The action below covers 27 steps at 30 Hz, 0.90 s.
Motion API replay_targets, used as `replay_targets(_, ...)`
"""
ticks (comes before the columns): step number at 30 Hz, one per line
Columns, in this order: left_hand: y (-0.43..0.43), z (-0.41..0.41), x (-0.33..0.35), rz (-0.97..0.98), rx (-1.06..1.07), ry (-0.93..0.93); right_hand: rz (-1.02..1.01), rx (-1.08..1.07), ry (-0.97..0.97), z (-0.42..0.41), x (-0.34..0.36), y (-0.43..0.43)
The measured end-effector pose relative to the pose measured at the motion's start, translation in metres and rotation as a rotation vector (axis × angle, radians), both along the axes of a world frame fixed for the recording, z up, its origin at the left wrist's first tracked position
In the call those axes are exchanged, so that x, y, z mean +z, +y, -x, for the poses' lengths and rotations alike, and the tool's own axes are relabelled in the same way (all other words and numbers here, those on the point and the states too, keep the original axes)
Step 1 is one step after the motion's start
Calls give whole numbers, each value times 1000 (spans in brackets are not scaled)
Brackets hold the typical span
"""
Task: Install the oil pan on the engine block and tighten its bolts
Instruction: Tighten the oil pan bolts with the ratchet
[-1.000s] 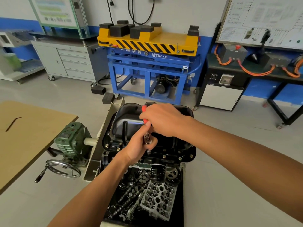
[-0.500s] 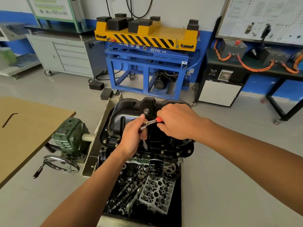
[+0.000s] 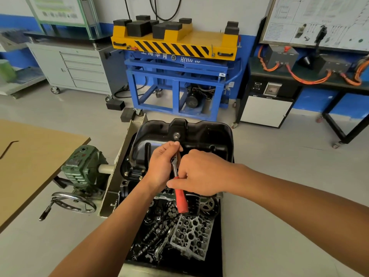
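One black oil pan sits sump-up on the engine block, directly in front of the person, with its rim flange against the block. It appears to be pressed sheet steel: stiff, moderately heavy and glossy, and probably slippery if there is oil on it. It is best lifted by the flange on two opposite sides, not by the smooth sump walls. One ratchet wrench stands over the near flange. The left hand curls its grip round the steel head end, and the right hand closes its grip on the red handle, whose tip sticks out below the fist. The tool is rigid and light, so the handle should give the leverage while the head needs steadying. Two flange bolts show on the left edge; any others are hidden by the hands or too dark to count. One drain plug shines on the far wall of the pan. One parts tray lies below, holding one cylinder head among loose pieces too tangled to count. To the left are one green worm gearbox, one handwheel and one wooden bench.
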<state>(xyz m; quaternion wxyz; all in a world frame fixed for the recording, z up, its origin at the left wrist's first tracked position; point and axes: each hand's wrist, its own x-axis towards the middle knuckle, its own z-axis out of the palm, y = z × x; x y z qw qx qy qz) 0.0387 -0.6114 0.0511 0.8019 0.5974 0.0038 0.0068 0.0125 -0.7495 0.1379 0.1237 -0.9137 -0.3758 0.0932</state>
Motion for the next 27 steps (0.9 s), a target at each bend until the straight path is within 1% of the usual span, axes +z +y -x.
replay_targets(7,3,-3,-2,-38,-38,17,70,-21,60,-8,12,-6)
replay_targets(10,1,-4,-3,-48,-79,19,152,-31,80,-11,17,-9)
replay_targets(12,0,-3,-2,-63,-108,32,240,-45,58,-13,24,-11)
replay_targets(15,-1,-3,-4,-109,-128,34,331,-101,-32,-18,33,-18)
replay_targets(18,-2,-1,-7,-136,-187,-43,354,-138,-290,-24,33,-17)
replay_targets(20,-4,4,-6,-133,-241,-90,317,-144,-407,-27,30,-11)
replay_targets(22,-7,8,-2,-163,-281,-108,276,-128,-429,-30,27,-2)
replay_targets(24,-7,10,-1,-179,-301,-115,240,-69,-414,-34,24,5)
replay_targets(27,-1,13,-1,-126,-313,-134,237,59,-410,-39,18,8)
